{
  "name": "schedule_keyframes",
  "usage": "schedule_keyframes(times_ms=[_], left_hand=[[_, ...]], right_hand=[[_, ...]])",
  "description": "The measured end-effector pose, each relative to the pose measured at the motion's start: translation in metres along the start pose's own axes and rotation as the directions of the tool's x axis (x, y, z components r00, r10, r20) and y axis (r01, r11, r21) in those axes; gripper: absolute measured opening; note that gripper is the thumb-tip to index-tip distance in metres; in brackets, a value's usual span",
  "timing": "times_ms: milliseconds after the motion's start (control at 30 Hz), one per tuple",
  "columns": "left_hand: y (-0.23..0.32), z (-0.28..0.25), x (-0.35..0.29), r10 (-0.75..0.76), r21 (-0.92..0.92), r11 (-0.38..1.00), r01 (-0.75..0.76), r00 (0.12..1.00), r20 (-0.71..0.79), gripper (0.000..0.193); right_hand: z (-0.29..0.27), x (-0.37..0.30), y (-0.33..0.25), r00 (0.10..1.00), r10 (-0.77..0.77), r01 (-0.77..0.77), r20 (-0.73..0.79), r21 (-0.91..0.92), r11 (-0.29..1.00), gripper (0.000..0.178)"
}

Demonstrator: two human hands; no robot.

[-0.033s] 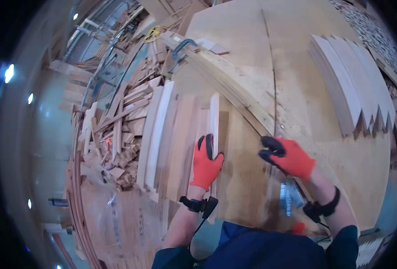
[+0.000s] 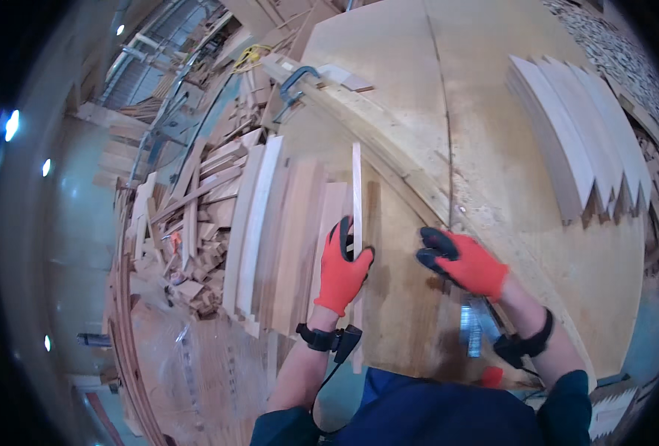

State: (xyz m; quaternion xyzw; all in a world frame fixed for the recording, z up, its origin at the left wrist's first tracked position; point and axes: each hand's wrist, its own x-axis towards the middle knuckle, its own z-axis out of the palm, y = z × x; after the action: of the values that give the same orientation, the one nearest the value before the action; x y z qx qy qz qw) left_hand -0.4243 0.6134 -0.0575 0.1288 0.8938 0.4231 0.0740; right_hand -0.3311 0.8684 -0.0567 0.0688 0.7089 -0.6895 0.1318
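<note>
My left hand, in a red glove with black fingertips, is closed around a narrow pale wooden board. The board stands on edge, its long side pointing away from me, beside a row of similar boards to its left. My right hand, gloved the same way, hovers over the worktable to the right of that board. Its fingers are curled together; whatever they hold, if anything, is hidden. Just below the right hand lie shiny strips of metal fasteners.
A long wooden beam crosses the table diagonally, with a blue clamp at its far end. Stacked boards with pointed ends lie at the right. Left of the table is a heap of wood offcuts.
The board in my left hand has tipped more upright, so its edge now looks narrower. My right hand has moved slightly left, toward the board.
</note>
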Motion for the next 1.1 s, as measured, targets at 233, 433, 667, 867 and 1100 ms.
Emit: schedule_keyframes(times_ms=[233,433,667,867,1100], left_hand=[[0.101,0.057,0.05,-0.011,-0.622,0.775,0.114,0.986,0.166,0.06],[0.024,0.065,0.089,0.298,0.073,0.951,-0.3,0.954,0.031,0.067],[-0.062,0.079,0.13,0.149,0.531,0.84,-0.114,0.989,-0.023,0.067],[-0.082,0.103,0.118,0.28,0.634,0.755,-0.165,0.956,-0.084,0.066],[-0.081,0.101,0.122,0.303,0.601,0.779,-0.179,0.947,-0.11,0.061]], right_hand=[[0.017,0.006,-0.01,0.985,-0.081,0.134,-0.154,0.377,0.916,0.084],[-0.096,-0.013,-0.004,0.842,-0.209,-0.28,-0.497,-0.734,0.618,0.081],[-0.135,-0.026,0.09,0.811,-0.145,-0.521,-0.567,-0.813,0.262,0.064],[-0.087,-0.024,0.078,0.867,-0.141,-0.404,-0.478,-0.839,0.366,0.049],[-0.098,0.016,0.1,0.776,-0.252,-0.4,-0.578,-0.76,0.512,0.05]])
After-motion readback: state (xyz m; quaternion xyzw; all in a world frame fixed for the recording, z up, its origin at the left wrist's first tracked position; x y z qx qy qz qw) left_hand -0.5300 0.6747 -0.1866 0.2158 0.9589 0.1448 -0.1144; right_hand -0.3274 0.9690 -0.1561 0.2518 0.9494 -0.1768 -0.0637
